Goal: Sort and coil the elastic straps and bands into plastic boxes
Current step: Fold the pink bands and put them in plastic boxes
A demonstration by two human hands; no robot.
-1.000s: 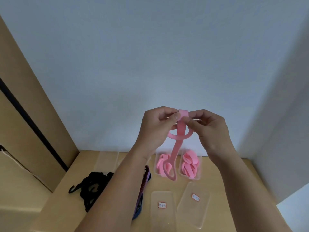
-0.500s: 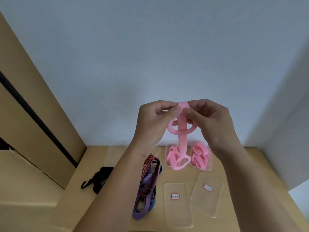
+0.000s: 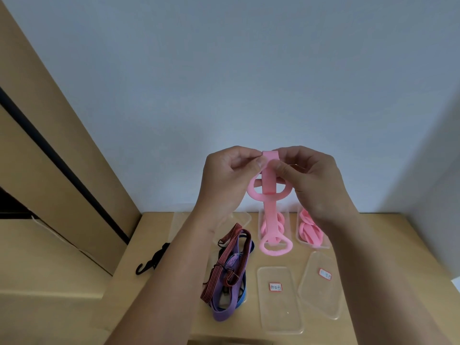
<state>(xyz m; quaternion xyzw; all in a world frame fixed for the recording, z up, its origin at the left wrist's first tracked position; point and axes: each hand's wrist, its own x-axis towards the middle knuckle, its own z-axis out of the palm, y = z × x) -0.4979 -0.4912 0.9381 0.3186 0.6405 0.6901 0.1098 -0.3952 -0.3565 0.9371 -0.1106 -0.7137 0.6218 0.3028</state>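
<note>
Above the tabletop [image 3: 378, 235] I see the pink strap [image 3: 269, 210] hanging upright, rings at its middle and lower end. The fingers [image 3: 256, 165] of my left hand [image 3: 229, 180] and right hand [image 3: 313, 180] pinch its folded top. It half hides one clear box [image 3: 259, 220] of pink coils, with a second box [image 3: 314, 246] beside. Mixed straps [image 3: 229, 270] lie left and two labelled lids [image 3: 278, 302] in front.

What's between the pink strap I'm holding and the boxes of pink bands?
Nothing visible. The left hand and right hand pinch the pink strap; its lower loop hangs right by the open boxes, whose lids lie nearer on the table.
</note>
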